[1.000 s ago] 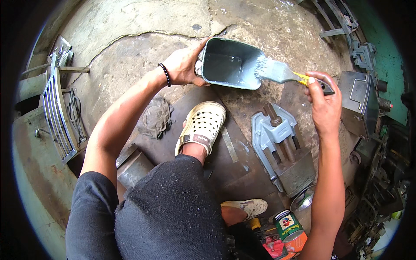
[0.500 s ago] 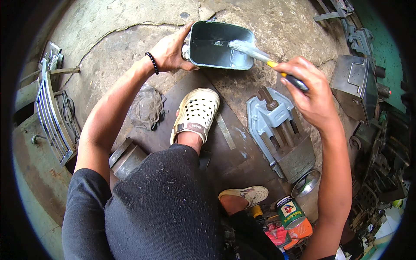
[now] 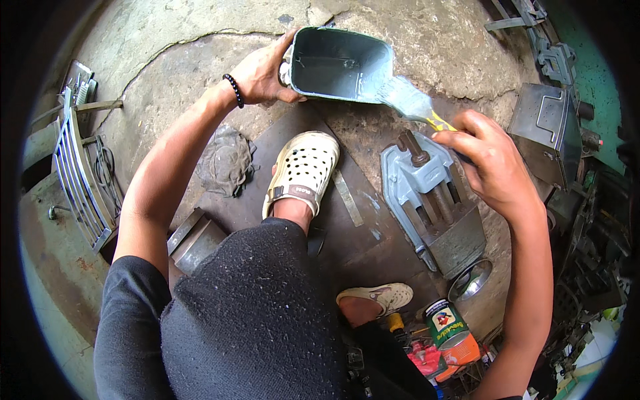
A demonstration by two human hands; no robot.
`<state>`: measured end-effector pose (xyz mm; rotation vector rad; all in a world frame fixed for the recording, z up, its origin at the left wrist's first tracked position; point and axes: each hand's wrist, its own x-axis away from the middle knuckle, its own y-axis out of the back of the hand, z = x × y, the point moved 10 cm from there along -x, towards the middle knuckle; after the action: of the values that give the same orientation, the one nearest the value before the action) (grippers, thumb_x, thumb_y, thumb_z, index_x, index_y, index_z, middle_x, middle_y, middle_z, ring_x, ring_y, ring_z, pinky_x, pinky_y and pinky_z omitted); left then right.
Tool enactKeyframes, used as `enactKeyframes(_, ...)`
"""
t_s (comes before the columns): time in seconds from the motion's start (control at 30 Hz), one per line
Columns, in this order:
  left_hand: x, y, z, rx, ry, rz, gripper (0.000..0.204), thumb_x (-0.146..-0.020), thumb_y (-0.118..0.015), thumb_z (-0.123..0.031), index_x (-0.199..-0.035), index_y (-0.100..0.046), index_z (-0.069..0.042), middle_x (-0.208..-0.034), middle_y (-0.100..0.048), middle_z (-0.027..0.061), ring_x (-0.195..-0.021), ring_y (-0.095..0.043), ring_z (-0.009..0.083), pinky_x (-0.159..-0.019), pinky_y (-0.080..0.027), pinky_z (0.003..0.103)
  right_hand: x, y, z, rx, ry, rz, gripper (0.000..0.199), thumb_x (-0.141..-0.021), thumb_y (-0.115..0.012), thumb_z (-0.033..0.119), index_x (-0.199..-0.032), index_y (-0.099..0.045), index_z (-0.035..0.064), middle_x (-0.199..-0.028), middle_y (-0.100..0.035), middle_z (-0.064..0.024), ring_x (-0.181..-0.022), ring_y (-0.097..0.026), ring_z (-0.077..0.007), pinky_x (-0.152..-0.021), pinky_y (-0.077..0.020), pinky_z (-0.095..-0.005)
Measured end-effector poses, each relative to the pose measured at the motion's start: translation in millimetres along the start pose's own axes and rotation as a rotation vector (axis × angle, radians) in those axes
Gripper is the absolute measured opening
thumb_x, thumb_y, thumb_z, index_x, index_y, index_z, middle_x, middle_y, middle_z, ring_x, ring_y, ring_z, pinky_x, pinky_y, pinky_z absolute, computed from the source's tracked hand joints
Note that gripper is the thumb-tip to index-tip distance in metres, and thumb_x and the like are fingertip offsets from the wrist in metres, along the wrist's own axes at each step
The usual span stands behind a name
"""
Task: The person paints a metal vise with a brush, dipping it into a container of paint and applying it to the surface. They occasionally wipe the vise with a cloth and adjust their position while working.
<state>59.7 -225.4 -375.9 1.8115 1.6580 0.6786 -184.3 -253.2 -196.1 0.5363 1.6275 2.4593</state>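
Note:
A hollow, box-shaped metal container (image 3: 327, 67) with rounded corners is tilted so its dark grey inside faces me. My left hand (image 3: 265, 75) grips its left side, thumb along the lower edge; a bit of pale cloth shows between palm and metal. In my right hand (image 3: 490, 157) is a paintbrush (image 3: 407, 100) with a yellow and black handle, fingers closed round it. Its bristles, coated in light grey-blue paint, touch the container's lower right corner. Below the brush stands a machine vise (image 3: 427, 183), partly covered in the same grey-blue paint.
A metal sheet (image 3: 293, 127) lies under my clog-shod foot, a crumpled rag (image 3: 225, 162) at its left. A paint can (image 3: 447, 323) stands at lower right, near a shiny bowl (image 3: 471, 280). A metal box (image 3: 543, 133) sits at right, a metal grille (image 3: 80, 177) at left.
The brush has come out of the container's inside to its lower right corner, bristles now showing broad side. My right hand moved slightly right and down; the container tilted a little.

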Motion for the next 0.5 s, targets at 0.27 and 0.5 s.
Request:
enactKeyframes(0.27,11,-3,19,0.055,0.090,0.031,0.116,-0.061,-0.085,-0.041,-0.149,-0.020,-0.004,-0.123,-0.056,0.0307,-0.114,-0.056,0.0445,-0.096,-0.048,0.045,48,5,-56,-0.860,-0.418,-0.497,0.023,-0.090,-0.061,0.002,-0.113,-0.063,0.0015,-0.100,-0.062,-0.0074,-0.088,-0.057,-0.0148,-0.081,-0.0468,-0.0294)
enactKeyframes(0.5,25,5,34,0.110,0.056,0.016,0.129,-0.053,-0.093,-0.042,-0.153,-0.019,-0.008,-0.141,-0.049,0.0217,-0.131,-0.047,0.0364,-0.104,-0.042,0.045,171,2,-84,-1.618,-0.514,-0.897,0.041,-0.102,-0.048,0.033,-0.126,-0.052,0.0015,-0.082,-0.054,-0.0051,-0.069,-0.046,-0.0132,-0.070,-0.0396,-0.0299)
